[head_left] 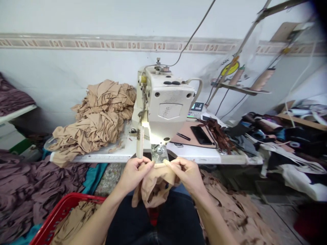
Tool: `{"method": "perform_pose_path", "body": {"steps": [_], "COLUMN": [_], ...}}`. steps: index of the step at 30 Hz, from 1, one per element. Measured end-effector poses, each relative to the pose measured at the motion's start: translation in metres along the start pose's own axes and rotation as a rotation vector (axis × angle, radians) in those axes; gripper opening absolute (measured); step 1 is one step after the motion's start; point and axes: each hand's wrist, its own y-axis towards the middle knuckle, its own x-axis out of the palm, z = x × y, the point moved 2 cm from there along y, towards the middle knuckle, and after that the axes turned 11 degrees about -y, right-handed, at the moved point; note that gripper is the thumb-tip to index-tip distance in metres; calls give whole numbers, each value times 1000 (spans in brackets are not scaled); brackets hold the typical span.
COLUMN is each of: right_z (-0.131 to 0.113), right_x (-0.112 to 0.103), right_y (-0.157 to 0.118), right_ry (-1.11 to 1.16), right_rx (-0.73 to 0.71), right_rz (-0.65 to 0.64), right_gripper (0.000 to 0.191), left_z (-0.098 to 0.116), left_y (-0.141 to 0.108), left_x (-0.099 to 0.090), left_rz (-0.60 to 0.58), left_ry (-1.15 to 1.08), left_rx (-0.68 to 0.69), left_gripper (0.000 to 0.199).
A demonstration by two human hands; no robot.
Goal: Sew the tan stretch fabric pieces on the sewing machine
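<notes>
A piece of tan fabric (158, 187) hangs over my lap, its upper edge stretched between both hands just in front of the sewing machine (167, 98). My left hand (136, 172) pinches that edge at its left end, thumb on top. At the right end my right hand (185, 172) grips the same edge between thumb and fingers. Directly beyond the fabric lie the metal needle plate (158, 154) and the presser foot (160, 148), lit by the machine's lamp. The edge sits at the near side of the plate; whether it touches the plate I cannot tell.
Tan fabric pieces (102, 115) are heaped left of the machine. A phone (201, 135) and thread snips (183, 136) lie on the right side. Below left stands a red basket (68, 200) beside mauve fabric (46, 183). Thread cones (263, 79) stand at upper right.
</notes>
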Motion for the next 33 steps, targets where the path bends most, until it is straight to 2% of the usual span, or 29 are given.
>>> {"method": "perform_pose_path", "body": {"steps": [4,8,14,19,22,27,31,33], "right_z": [6,8,15,23,32,66,89,89], "right_x": [0,1,-2,-1,3,10,13,18], "right_y": [8,18,31,33,27,3,-29,-45], "right_ry": [93,159,136,163,197,229,198,166], "right_rx": [96,120,120,124,134,230,267,246], "right_rz": [4,52,87,84,85,56,154,182], "right_gripper": [47,50,51,48,50,57,60,52], "left_z": [7,4,-7,-3,-6,-37,-64,-68], "left_y": [13,25,41,48,44,23,6,2], "left_x": [4,11,19,22,21,7,-18,-33], "left_rz": [114,164,142,105,129,193,152,162], "left_ry": [-25,-109,-208,-321,-354,-289,-212,-216], "left_rx": [-27,6,81,61,51,-3,-42,-57], "left_gripper": [28,26,30,39,39,42,46,45]}}
